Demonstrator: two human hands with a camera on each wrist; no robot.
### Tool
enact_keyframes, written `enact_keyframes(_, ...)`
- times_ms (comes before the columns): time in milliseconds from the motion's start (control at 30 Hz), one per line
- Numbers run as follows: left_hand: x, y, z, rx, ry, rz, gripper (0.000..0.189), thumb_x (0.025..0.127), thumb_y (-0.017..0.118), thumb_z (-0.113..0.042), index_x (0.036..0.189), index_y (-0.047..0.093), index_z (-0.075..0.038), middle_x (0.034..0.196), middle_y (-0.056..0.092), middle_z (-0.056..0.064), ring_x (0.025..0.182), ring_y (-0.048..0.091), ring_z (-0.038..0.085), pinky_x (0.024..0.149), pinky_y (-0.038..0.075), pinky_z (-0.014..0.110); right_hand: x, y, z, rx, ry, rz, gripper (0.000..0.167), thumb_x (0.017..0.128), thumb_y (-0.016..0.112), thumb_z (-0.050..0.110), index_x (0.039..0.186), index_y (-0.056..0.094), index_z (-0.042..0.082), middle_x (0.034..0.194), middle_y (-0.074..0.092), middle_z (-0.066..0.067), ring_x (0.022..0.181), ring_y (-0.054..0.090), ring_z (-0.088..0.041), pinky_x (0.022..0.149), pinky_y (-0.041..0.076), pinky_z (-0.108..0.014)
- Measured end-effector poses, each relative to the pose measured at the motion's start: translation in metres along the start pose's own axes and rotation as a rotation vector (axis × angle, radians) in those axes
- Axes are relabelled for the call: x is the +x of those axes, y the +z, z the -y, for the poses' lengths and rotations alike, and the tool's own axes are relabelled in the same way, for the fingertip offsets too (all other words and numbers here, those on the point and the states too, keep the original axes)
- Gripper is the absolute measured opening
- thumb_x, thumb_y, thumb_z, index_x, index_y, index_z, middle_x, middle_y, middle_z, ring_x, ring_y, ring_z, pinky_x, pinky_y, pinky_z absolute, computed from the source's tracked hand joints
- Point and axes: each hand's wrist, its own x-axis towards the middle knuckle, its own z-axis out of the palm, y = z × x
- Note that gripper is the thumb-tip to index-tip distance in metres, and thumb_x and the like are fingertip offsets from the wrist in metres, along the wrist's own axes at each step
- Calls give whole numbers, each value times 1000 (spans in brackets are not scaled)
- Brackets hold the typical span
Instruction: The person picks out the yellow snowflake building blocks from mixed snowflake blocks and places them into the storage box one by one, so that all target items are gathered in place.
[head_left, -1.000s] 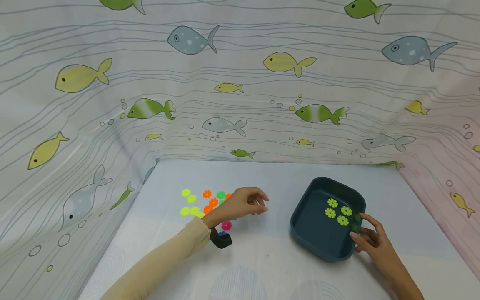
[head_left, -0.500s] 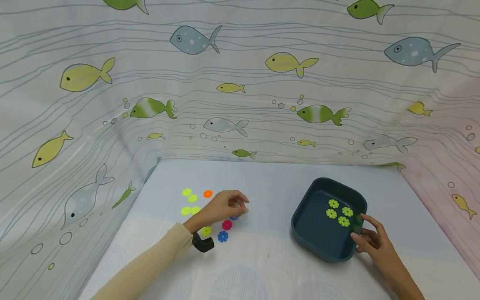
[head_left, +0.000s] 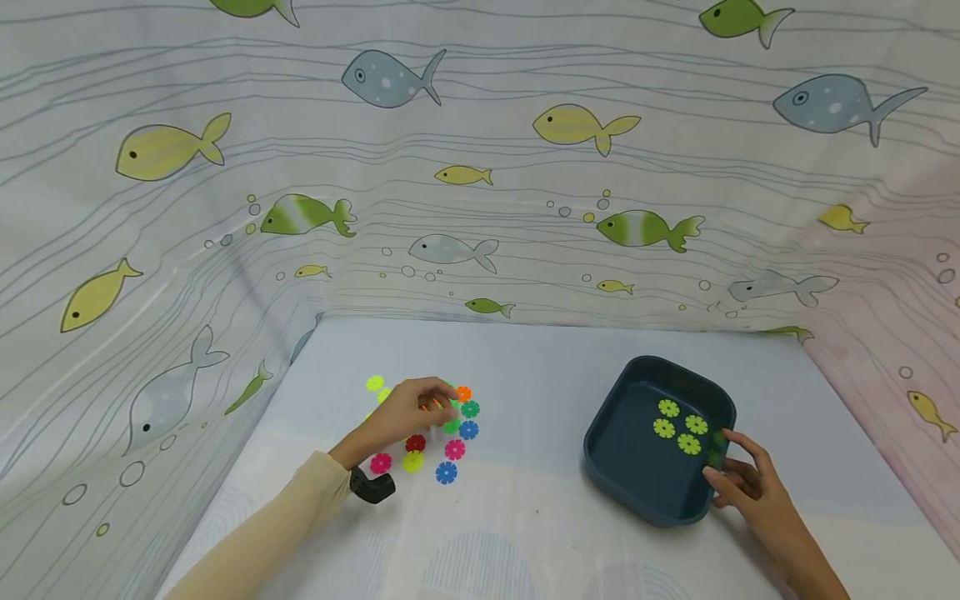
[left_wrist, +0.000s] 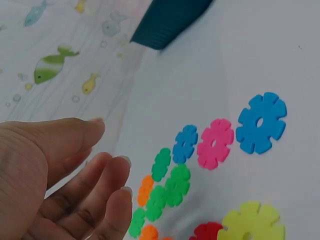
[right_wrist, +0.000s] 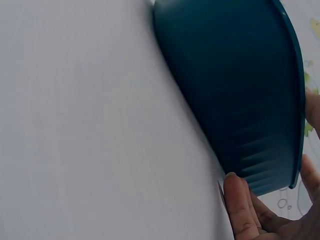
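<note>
Plastic snowflake discs lie in a loose group on the left of the table, among them a blue disc (head_left: pixel 446 472), a pink disc (head_left: pixel 454 450), a yellow disc (head_left: pixel 413 462) and a green disc (head_left: pixel 470 409). Over this group hovers my left hand (head_left: pixel 412 408), fingers loosely bent with nothing between them; it hides some discs. In the left wrist view its thumb and fingertips (left_wrist: pixel 123 162) stand apart. On the right, my right hand (head_left: pixel 757 492) grips the near right wall of a dark teal tub (head_left: pixel 630 458). Several yellow-green discs (head_left: pixel 669 408) lie flat inside the tub.
A white patterned cloth covers the table (head_left: pixel 517 517). Behind and at both sides rises a fish-print curtain (head_left: pixel 517 250). A black band device (head_left: pixel 372 486) sits at my left wrist. More yellow discs (head_left: pixel 375 383) lie at the far left of the group.
My left hand has moved left, from beside the discs to over them, uncovering the blue, pink and green discs at the right. The right hand and the tub have stayed put.
</note>
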Motion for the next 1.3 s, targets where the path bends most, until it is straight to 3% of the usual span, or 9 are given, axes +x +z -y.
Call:
enact_keyframes(267,-9,-19,13,28,-46,-61,36,95,77,-30,123,69,-9,102,71,3,87,69,26,76,58,43,-1,1,1,-6,-19,-2,80,104,62,38,163,6,41,149,35,-33,92,65,-19,77,57,-30)
enact_keyframes(633,-18,-39,26,83,-108,-160,34,95,77,-25,123,69,-8,104,70,3,84,66,27,69,57,38,1,0,-3,3,-25,0,80,105,62,38,163,7,42,149,35,-33,92,66,-20,77,58,-30)
enact_keyframes(967,-22,-59,41,59,-188,-226,38,94,78,-29,123,68,-8,103,70,8,85,66,31,74,56,38,1,-1,-4,1,-13,-2,79,104,62,39,162,8,43,149,35,-33,91,65,-20,77,57,-30)
enact_keyframes(1300,-22,-77,63,84,-204,-275,36,95,77,-26,124,67,-6,105,68,11,81,65,30,66,56,35,0,-1,-2,8,-21,4,79,105,62,38,162,8,42,149,36,-32,92,65,-21,77,57,-30)
